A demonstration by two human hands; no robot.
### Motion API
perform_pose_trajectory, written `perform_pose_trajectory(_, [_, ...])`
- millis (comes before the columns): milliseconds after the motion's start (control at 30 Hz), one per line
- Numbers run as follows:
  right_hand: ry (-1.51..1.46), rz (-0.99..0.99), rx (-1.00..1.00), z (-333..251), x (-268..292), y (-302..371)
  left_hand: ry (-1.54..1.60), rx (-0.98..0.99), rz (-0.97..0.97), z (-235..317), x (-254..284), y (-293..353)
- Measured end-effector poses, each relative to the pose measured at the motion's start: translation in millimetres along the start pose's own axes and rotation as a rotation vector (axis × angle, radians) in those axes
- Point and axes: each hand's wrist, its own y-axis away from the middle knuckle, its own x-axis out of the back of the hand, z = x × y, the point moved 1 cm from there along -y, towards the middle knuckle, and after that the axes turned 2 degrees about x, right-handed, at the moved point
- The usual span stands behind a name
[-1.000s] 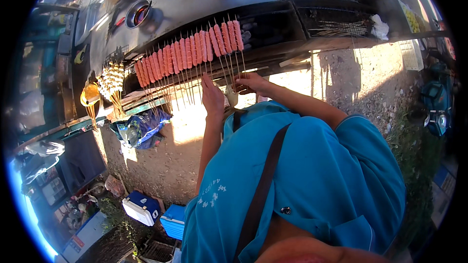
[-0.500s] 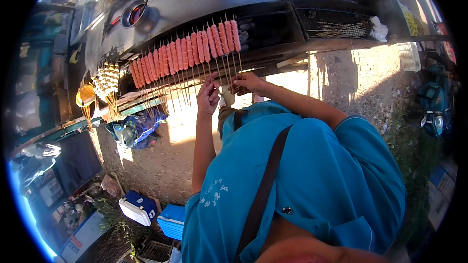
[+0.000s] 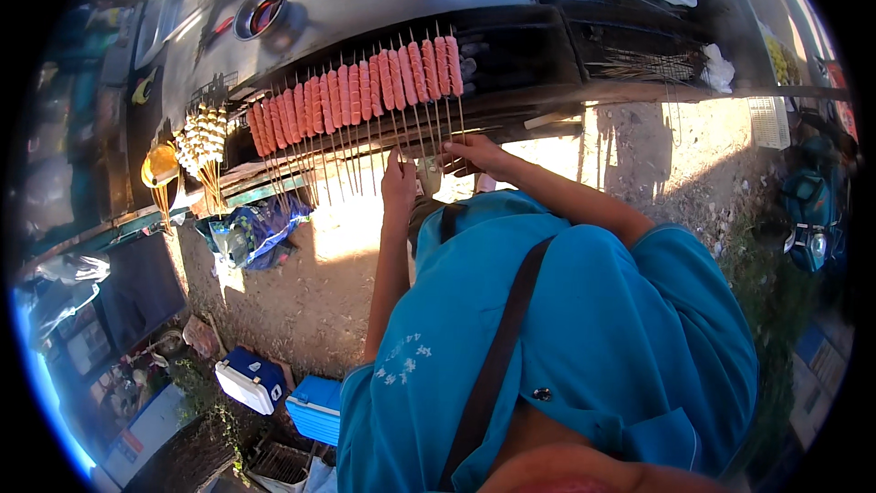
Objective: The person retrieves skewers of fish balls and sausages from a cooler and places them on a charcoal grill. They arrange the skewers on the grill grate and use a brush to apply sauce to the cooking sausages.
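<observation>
A long row of pink scored sausages on wooden skewers (image 3: 353,96) lies across a dark grill trough (image 3: 525,46), the bare sticks hanging over its near edge. My left hand (image 3: 399,184) is raised below the right part of the row, thumb and fingertips closed around the lower end of a stick. To its right, my right hand (image 3: 479,157) reaches in from the side, fingertips closed on the lower end of a stick near the row's right end. Its lower fingers are in shadow and partly hidden.
Pale-and-dark skewered pieces (image 3: 203,141) stand left of the row, beside a round yellow item on sticks (image 3: 161,167). A metal bowl (image 3: 259,11) sits on the steel counter. Thin skewers (image 3: 643,66) and crumpled white paper (image 3: 718,68) lie right. Two coolers (image 3: 315,409) stand behind.
My left hand has gone from loosely curled fingers to upright fingertips closed at a stick. My right hand's fingers have shifted slightly on the sticks. The whole view has shifted a little.
</observation>
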Motion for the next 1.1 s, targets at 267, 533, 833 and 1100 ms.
perform_pose_trajectory(267, [0.019,0.053,-0.032,-1,15,5,-0.556,-0.472,0.487,30,42,25])
perform_pose_trajectory(533, [0.012,0.13,-0.073,17,47,35,-0.663,-0.437,0.493,22,31,13])
perform_pose_trajectory(833, [-0.01,0.182,-0.032,15,62,43,-0.618,-0.424,0.492,21,31,7])
perform_pose_trajectory(1100, [0.126,0.43,0.206,-77,100,33,-0.54,-0.462,0.467,18,37,17])
